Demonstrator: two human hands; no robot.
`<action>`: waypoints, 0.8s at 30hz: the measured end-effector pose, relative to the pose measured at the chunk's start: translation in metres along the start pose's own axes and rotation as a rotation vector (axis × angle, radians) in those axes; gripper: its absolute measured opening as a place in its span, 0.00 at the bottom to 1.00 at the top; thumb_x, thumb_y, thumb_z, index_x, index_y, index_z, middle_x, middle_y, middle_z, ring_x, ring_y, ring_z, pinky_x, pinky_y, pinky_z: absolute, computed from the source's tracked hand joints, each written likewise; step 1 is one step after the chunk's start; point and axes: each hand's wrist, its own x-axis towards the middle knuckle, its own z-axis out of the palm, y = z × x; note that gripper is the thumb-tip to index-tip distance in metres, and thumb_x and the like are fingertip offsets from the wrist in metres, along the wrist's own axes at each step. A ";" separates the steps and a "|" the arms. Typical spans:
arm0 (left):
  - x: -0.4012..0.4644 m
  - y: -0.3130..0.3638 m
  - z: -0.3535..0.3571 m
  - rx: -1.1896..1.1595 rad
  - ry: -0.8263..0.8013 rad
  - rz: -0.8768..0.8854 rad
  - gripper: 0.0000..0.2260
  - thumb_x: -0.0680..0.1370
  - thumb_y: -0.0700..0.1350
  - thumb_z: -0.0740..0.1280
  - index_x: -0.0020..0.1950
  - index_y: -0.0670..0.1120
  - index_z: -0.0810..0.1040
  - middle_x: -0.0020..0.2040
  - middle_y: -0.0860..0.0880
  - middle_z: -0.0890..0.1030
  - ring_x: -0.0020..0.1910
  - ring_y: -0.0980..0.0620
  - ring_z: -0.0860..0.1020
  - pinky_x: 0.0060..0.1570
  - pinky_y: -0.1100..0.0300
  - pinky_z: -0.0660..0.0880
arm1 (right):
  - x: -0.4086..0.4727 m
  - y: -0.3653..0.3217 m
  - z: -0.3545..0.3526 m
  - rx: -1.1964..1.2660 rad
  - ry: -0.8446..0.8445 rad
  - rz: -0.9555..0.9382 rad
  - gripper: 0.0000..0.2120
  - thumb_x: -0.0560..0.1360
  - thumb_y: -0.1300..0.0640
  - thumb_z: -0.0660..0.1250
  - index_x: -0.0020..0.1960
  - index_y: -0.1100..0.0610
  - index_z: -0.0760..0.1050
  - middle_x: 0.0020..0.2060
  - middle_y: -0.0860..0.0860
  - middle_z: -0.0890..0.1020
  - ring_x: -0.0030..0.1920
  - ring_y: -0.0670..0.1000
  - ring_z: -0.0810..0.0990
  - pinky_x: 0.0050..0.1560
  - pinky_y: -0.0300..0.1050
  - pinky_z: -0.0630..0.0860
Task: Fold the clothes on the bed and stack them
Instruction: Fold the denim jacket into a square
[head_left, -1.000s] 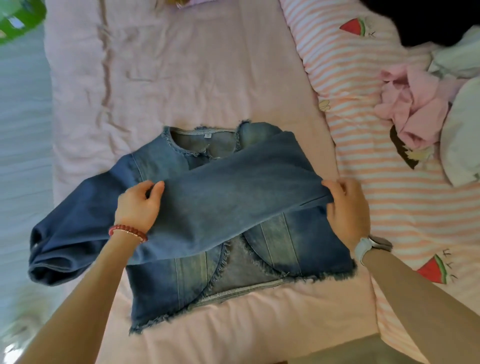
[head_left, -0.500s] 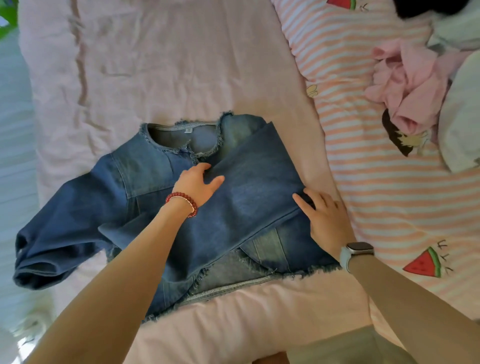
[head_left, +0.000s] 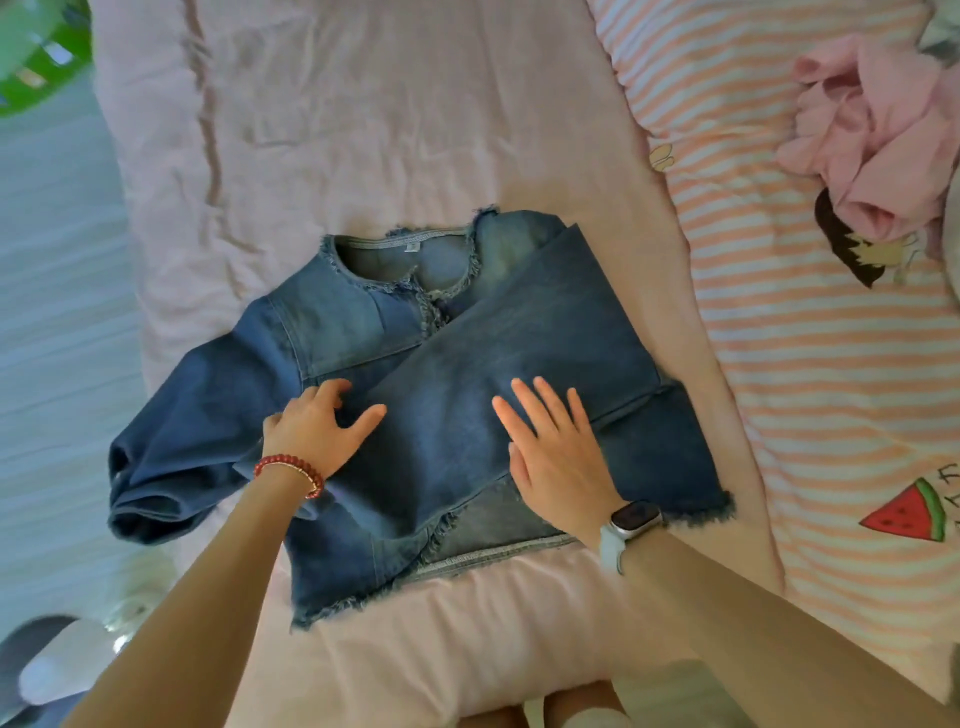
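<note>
A denim jacket (head_left: 363, 332) with frayed edges lies front-up on the pink sheet of the bed (head_left: 363, 130), its round collar pointing away from the person. One sleeve (head_left: 519, 364) is folded diagonally across the chest, running from the far right shoulder down toward the near left hem. The other sleeve (head_left: 171, 441) lies unfolded, spread out to the left with its cuff bunched near the bed's edge.

The left hand (head_left: 317, 431), a red bead bracelet (head_left: 288, 470) at the wrist, rests on the jacket at the left edge of the folded sleeve; its fingers (head_left: 332, 389) are spread and loosely bent, pressing down and grasping nothing. The right hand (head_left: 558, 447), with a white-strapped smartwatch (head_left: 631, 522) on the wrist, lies flat on the folded sleeve, fingers straight and released, palm against the denim.

To the right, a pink-and-white striped quilt (head_left: 805, 389) printed with watermelon slices covers that side of the bed. A crumpled pink garment (head_left: 872, 135) sits on it near the far right corner, well apart from the jacket. A blurred green object (head_left: 36, 67) shows at the top left, beyond the bed
</note>
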 end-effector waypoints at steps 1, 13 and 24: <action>-0.008 -0.016 -0.003 0.015 -0.030 -0.007 0.29 0.71 0.68 0.61 0.64 0.51 0.71 0.58 0.48 0.78 0.60 0.45 0.74 0.62 0.46 0.67 | 0.001 -0.016 0.005 0.023 -0.017 -0.037 0.24 0.72 0.57 0.68 0.67 0.57 0.71 0.67 0.58 0.72 0.67 0.61 0.70 0.64 0.65 0.67; -0.046 -0.103 -0.030 -0.349 0.080 0.172 0.08 0.72 0.43 0.72 0.37 0.49 0.74 0.38 0.48 0.79 0.44 0.45 0.77 0.40 0.60 0.70 | 0.006 -0.088 0.051 0.123 -0.225 0.099 0.21 0.81 0.52 0.50 0.73 0.51 0.62 0.75 0.50 0.55 0.76 0.52 0.49 0.72 0.59 0.45; -0.053 -0.124 -0.038 -0.302 -0.223 -0.194 0.14 0.75 0.45 0.68 0.56 0.37 0.74 0.53 0.39 0.78 0.52 0.41 0.76 0.53 0.52 0.72 | 0.017 -0.131 0.050 0.138 -0.316 0.049 0.21 0.81 0.54 0.52 0.73 0.52 0.61 0.76 0.56 0.53 0.75 0.57 0.49 0.73 0.55 0.48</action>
